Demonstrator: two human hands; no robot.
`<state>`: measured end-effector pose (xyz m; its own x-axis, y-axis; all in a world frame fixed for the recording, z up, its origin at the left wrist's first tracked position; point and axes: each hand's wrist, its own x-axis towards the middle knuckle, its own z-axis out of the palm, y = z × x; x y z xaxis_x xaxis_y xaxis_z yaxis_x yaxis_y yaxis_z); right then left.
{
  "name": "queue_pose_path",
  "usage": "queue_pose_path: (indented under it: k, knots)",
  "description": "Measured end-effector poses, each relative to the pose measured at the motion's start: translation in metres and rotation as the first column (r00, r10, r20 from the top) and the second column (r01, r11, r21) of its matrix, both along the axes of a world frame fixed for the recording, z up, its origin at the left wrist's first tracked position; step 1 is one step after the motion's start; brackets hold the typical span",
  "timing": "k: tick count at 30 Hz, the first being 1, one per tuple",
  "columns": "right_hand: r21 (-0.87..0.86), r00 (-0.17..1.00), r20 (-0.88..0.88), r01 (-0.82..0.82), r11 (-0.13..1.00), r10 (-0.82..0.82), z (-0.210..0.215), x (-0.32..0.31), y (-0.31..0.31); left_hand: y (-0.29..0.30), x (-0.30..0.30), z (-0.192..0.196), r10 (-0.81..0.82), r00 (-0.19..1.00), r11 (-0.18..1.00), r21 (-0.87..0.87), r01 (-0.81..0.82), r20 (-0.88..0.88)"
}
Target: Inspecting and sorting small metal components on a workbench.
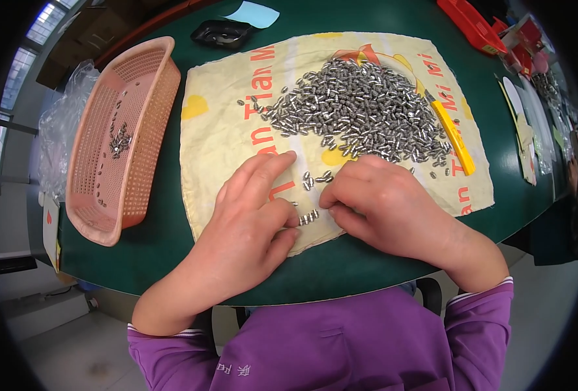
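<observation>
Small shiny metal bead-like pieces (367, 107), pointed at both ends, lie in a large pile on a cream printed cloth (210, 150). My left hand (253, 208) rests at the cloth's near side, some fingers stretched out, index finger bent and thumb apart from it. Right at those tips stands a short row of metal pieces (308, 217). Just across from it, my right hand (383, 205) is closed, fingers curled toward the thumb; whatever it pinches is hidden. A few loose pieces (317, 179) sit between the hands, below the pile.
At left stands a pink plastic basket (162, 98) holding some metal pieces, beside clear plastic bags (60, 143). A yellow cutter knife (455, 137) lies along the pile's right side. Farther back are a black tray (222, 34) and a red tray (471, 26) on the green table (341, 277).
</observation>
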<state>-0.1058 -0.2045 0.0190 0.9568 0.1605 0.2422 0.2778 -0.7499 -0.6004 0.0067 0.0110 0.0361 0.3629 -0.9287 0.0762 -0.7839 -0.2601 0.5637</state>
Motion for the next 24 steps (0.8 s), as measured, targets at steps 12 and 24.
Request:
queue_pose_path:
  k: [12,24]
  knots:
    - [-0.007,0.998,0.032,0.048,0.999,-0.048,-0.0007,-0.0008,-0.0032,-0.0020,0.0002,-0.0038,-0.018,1.000,0.999,-0.030,0.018,-0.022]
    - [0.036,0.999,0.012,0.050,0.998,-0.050,0.0007,-0.0013,-0.0021,-0.0024,0.0006,-0.0100,0.029,0.999,0.996,-0.079,-0.031,-0.027]
